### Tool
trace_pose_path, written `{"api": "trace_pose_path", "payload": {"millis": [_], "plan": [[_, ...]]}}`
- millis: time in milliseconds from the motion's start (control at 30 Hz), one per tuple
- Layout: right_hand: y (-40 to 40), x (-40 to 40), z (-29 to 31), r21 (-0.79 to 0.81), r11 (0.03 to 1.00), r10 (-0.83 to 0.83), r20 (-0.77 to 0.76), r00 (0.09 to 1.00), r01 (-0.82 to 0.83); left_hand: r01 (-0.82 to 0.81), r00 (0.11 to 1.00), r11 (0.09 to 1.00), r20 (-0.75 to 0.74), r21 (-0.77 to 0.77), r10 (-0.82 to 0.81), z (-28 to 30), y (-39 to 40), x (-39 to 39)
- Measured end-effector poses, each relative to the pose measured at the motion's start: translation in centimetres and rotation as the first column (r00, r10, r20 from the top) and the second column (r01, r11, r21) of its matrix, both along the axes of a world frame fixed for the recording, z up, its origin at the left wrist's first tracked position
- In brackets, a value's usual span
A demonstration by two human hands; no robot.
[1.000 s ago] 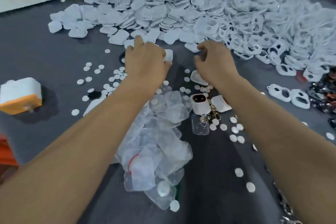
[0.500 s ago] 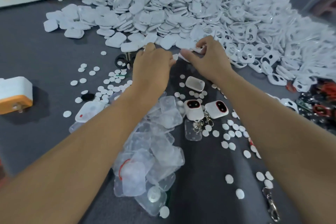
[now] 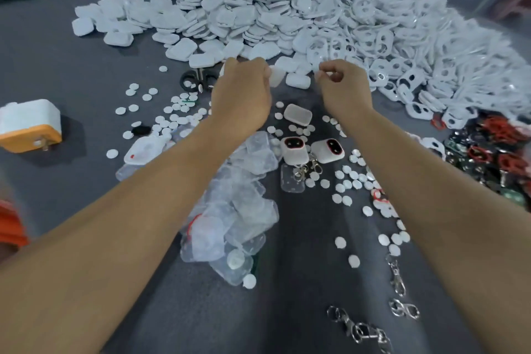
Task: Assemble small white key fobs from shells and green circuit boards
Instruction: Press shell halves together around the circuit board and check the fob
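Dark grey matte table surface (image 3: 71,72) is seen spread with parts. At its far edge, a heap of smooth white rounded-square plastic shells (image 3: 230,8) is piled, and beside it, to the right, a heap of white shell halves with cut-out holes (image 3: 416,46). A white shell piece (image 3: 276,77) is gripped by the curled fingers of the left hand (image 3: 244,95), at the near edge of the heap. The right hand (image 3: 344,89) is held apart from it, its fingers curled; whether anything small is pinched there cannot be told. Two finished white fobs with dark red-rimmed windows (image 3: 310,149) are laid between the forearms, among flat white round discs (image 3: 344,181). Crumpled clear plastic pouches (image 3: 230,210) are heaped under the left forearm. Shiny metal clasps (image 3: 398,282) lie nearer the viewer.
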State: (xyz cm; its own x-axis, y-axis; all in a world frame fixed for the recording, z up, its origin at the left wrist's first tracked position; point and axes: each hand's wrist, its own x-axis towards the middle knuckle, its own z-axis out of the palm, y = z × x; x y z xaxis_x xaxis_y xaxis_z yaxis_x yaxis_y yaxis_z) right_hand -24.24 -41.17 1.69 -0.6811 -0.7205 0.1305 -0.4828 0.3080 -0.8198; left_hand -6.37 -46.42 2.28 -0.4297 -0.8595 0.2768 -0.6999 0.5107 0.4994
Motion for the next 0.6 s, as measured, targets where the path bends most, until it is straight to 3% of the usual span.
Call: {"api": "trace_pose_path", "payload": {"millis": [100, 233, 333, 467, 600], "plan": [[4.7, 2.6, 1.6, -0.078, 0.997, -0.01, 0.053, 0.999, 0.014, 0.08, 0.973, 0.988, -0.226, 0.128, -0.05, 1.6, 3.5, 0.9], [12.9, 5.9, 4.6, -0.153, 0.987, -0.018, 0.195, 0.981, 0.049, 0.231, 0.82, 0.886, -0.571, 0.402, 0.046, 4.4, 9.8, 2.2], [19.9, 8.3, 6.3, -0.213, 0.973, -0.046, 0.195, 0.98, 0.089, 0.349, 0.764, 0.778, -0.639, 0.523, 0.087, 5.2, 15.6, 3.7], [29.7, 11.6, 7.1, -0.324, 0.928, -0.102, 0.247, 0.964, 0.181, 0.448, 0.777, 0.722, -0.629, 0.527, -0.024, 5.1, 23.6, 5.6], [39.2, 13.5, 6.4, -0.369, 0.857, -0.262, 0.287, 0.921, 0.359, 0.525, 0.752, 0.678, -0.654, 0.514, -0.085, 3.9, 30.8, 6.9]]}}
